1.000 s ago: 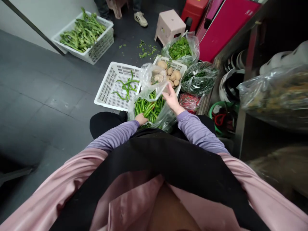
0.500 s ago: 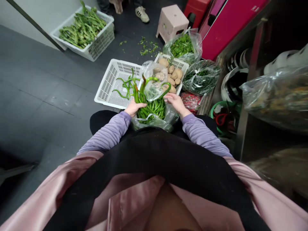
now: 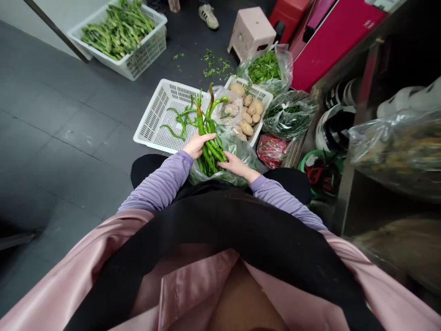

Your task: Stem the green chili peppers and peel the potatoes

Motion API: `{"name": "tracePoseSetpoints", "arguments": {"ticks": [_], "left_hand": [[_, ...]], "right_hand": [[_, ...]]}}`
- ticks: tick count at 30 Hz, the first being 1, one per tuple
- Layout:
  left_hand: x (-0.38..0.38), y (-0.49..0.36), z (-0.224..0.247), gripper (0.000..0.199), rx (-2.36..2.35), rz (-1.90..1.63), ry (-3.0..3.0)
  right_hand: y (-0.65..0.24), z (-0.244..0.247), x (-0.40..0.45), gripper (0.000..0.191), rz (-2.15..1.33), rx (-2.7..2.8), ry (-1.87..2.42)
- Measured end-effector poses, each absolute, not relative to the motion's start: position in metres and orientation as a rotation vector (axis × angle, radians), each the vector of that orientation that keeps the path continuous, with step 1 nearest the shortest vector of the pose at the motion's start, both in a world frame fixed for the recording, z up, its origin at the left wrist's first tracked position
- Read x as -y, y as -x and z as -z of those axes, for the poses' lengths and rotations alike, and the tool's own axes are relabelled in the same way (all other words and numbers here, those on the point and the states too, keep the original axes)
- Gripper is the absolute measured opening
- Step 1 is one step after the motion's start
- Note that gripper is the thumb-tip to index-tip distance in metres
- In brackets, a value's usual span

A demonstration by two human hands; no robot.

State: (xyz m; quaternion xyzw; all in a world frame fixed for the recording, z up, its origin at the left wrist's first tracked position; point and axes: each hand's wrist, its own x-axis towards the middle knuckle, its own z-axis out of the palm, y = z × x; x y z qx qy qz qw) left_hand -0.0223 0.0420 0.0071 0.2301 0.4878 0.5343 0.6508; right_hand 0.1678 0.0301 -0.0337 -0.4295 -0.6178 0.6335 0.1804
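My left hand (image 3: 198, 144) is closed round a bunch of long green peppers (image 3: 206, 124), a few with reddish-brown tips pointing away from me. At the lower right of the bunch, my right hand (image 3: 235, 164) has its fingers closed on the peppers near their lower ends. Beneath both hands a clear plastic bag (image 3: 241, 148) lies between my knees; its contents are mostly hidden by hands and peppers. Just beyond my left hand, a white slotted basket (image 3: 151, 117) holds several loose green peppers (image 3: 179, 120).
A basket of potatoes (image 3: 254, 108) carries a clear bag. Bagged greens (image 3: 265, 68), (image 3: 287, 112) and bagged red peppers (image 3: 271, 149) lie rightward. Farther off are a basket of green stalks (image 3: 120, 30), a stool (image 3: 253, 32) and a person's shoe (image 3: 208, 16). Metal shelving stands right.
My right hand has moved left from the bag's right side onto the bunch. The curved pepper by it has left that spot. My left hand has risen slightly with the peppers.
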Motion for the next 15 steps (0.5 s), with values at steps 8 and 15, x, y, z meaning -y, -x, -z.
{"name": "tracePoseSetpoints", "arguments": {"ticks": [8, 15], "left_hand": [[-0.044, 0.022, -0.006, 0.035, -1.027, -1.140, -0.547], [-0.042, 0.018, 0.003, 0.046, -0.950, -1.185, -0.648]], "right_hand": [[-0.157, 0.014, -0.029, 0.038, -2.032, 1.375, 1.141], [-0.148, 0.010, -0.035, 0.034, -1.763, 1.320, 1.264]]}}
